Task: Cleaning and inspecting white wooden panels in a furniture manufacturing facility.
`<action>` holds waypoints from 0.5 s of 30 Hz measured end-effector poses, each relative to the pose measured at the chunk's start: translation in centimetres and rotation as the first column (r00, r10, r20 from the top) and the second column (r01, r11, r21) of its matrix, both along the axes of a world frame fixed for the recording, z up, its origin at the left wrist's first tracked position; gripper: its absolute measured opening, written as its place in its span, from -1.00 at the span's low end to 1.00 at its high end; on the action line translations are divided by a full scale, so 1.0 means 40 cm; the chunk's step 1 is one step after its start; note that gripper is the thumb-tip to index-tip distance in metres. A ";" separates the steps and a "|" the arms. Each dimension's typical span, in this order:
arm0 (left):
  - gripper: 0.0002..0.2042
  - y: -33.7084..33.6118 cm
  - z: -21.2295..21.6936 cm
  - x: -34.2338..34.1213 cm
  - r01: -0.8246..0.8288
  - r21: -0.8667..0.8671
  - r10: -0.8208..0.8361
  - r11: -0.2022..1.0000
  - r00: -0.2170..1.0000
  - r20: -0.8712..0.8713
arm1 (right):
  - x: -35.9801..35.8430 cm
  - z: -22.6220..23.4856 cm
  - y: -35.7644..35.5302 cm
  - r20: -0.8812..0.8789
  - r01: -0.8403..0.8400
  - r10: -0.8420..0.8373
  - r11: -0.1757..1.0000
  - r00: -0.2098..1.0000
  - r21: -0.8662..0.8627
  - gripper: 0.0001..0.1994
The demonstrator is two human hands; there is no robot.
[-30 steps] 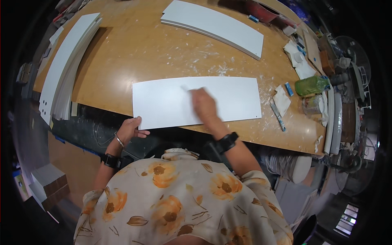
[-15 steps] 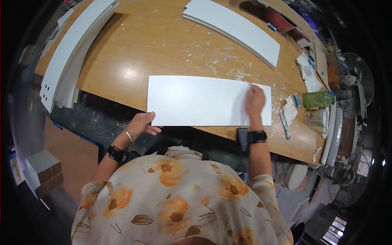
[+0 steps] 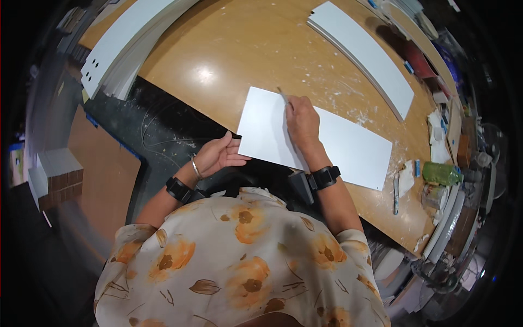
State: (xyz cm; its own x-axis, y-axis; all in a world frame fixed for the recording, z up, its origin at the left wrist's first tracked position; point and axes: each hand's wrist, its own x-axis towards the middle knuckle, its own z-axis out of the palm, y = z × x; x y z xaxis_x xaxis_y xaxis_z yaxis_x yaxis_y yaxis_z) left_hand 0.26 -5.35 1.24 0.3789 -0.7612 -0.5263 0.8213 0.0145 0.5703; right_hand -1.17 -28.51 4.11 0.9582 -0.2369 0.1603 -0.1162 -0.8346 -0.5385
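Observation:
A long white board (image 3: 348, 144) lies flat on the wooden workbench (image 3: 239, 60), its near left corner sticking out past the bench edge. My left hand (image 3: 218, 155) grips that overhanging corner, thumb on top. My right hand (image 3: 301, 121) rests on the board's left part, closed around a thin grey tool (image 3: 283, 96) whose tip touches the board's far edge. Both wrists wear black bands.
A second white board (image 3: 368, 52) lies at the far right. A stack of white boards (image 3: 128, 41) sits at the far left. A green bottle (image 3: 441, 173), jars, rags and a thin tool (image 3: 396, 191) crowd the right end. A brown box (image 3: 60, 174) stands on the floor at left.
My right hand has swept from the board's right end to its left part. The view has shifted, so the board now sits further right. My left hand stays on the near left corner.

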 end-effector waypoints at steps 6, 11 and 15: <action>-0.34 -0.010 0.009 0.005 -0.109 -0.087 0.100 0.990 0.990 -0.096 | 0.043 0.007 0.067 0.012 -0.183 0.183 0.983 0.983 0.000 -0.84; -0.04 0.004 -0.007 0.004 -0.184 -0.212 0.113 0.960 0.945 -0.307 | -0.050 0.033 0.105 -0.055 -0.544 0.547 0.836 0.835 0.070 -0.83; 0.03 0.009 -0.016 0.004 -0.211 -0.258 0.114 0.943 0.932 -0.343 | -0.069 0.031 0.076 -0.002 -0.467 0.470 0.878 0.883 0.102 -0.84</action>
